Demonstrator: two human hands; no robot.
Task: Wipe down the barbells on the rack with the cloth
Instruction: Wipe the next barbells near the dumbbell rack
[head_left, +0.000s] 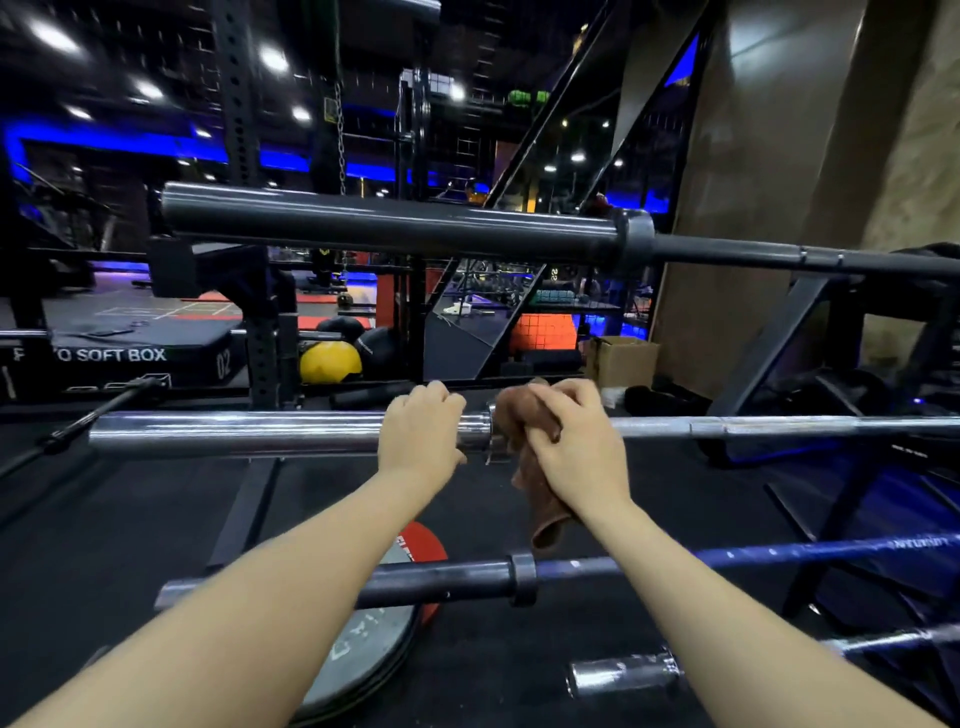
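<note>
A chrome barbell (234, 431) lies level across the middle of the rack. My left hand (421, 431) is closed around its thick sleeve, just left of the collar. My right hand (571, 441) presses a brown cloth (540, 499) around the bar right at the collar; the cloth's loose end hangs down below the bar. A dark grey barbell (389, 221) rests higher up on the rack. Lower down lies a black-sleeved barbell with a blue shaft (452, 579), and the chrome end of another bar (618, 673) shows at the bottom.
Weight plates (363, 649), one grey and one red, lie on the black floor below the bars. The rack's dark frame (769, 338) rises at the right. Beyond stand a black soft box (119, 358), a yellow ball (330, 361) and a cardboard box (621, 358).
</note>
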